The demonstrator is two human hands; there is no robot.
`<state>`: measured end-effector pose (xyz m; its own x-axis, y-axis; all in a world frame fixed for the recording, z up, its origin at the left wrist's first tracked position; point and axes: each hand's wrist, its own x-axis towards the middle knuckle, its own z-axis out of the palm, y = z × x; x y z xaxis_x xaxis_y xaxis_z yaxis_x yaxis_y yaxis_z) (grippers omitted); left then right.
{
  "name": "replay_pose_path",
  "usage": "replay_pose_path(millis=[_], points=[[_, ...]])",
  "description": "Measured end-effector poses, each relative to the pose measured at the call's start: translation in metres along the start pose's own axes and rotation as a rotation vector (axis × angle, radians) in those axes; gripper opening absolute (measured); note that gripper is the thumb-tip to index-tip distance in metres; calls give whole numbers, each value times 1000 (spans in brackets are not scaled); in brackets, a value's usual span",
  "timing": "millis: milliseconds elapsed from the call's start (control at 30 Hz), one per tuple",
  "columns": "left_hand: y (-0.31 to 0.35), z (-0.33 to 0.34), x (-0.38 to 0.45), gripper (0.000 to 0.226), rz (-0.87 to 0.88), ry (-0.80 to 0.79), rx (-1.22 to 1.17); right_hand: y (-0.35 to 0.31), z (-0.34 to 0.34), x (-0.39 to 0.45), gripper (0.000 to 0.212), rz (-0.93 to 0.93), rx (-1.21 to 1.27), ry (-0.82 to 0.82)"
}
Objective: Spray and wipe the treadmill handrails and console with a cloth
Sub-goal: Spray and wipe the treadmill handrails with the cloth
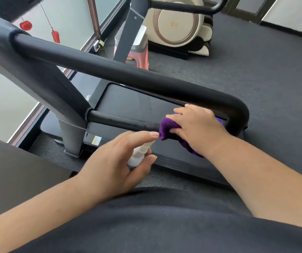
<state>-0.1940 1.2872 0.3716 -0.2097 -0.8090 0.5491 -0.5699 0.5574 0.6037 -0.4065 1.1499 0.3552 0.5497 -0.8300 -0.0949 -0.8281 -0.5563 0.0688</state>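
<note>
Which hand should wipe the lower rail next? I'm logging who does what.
Right. The right hand already presses the purple cloth onto the lower rail; the left hand holds the spray bottle.

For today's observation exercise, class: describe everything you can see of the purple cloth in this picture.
The purple cloth looks like soft, plush towelling, deep violet, bunched and folded rather than spread flat. The right hand grips it, fingers curled over the top, and holds it against the thin lower handrail bar near the bend of the treadmill's rail. One rolled end sticks out to the left of the hand; a loose part hangs below the wrist. Much of it is hidden under the hand.
</note>
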Motion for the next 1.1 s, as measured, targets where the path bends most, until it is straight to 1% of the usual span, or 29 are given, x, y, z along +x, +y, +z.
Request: replay_pose_path(millis=[67,100,167,233,367,533,633,700,833,1000,1100], points=[[1,3,0,49,-12,1,15,5,14,-7,57,52,-32,-117],[2,4,-1,50,-20,0,17,4,21,-11,65,72,-29,-133],[2,4,-1,50,-50,4,30,3,31,-14,76,78,-46,-103],[2,4,-3,50,-87,9,47,1,34,-12,80,62,-66,-80],[6,3,-9,49,-180,28,45,-3,43,-4,82,22,-118,-73],[22,14,-10,48,-296,40,131,-18,47,13,83,-75,-137,-45],[36,29,-9,47,-497,73,158,-23,45,20,84,-114,-104,-56],[44,40,-8,51,-631,103,149,-18,45,19,84,-145,-79,-42],[59,59,-8,51,-810,140,180,3,47,4,75,-241,-26,-55],[77,83,-16,50,-919,189,173,15,48,-10,76,-256,-56,-22],[86,95,-21,51,-963,222,189,15,48,-5,70,-290,-61,-7]])
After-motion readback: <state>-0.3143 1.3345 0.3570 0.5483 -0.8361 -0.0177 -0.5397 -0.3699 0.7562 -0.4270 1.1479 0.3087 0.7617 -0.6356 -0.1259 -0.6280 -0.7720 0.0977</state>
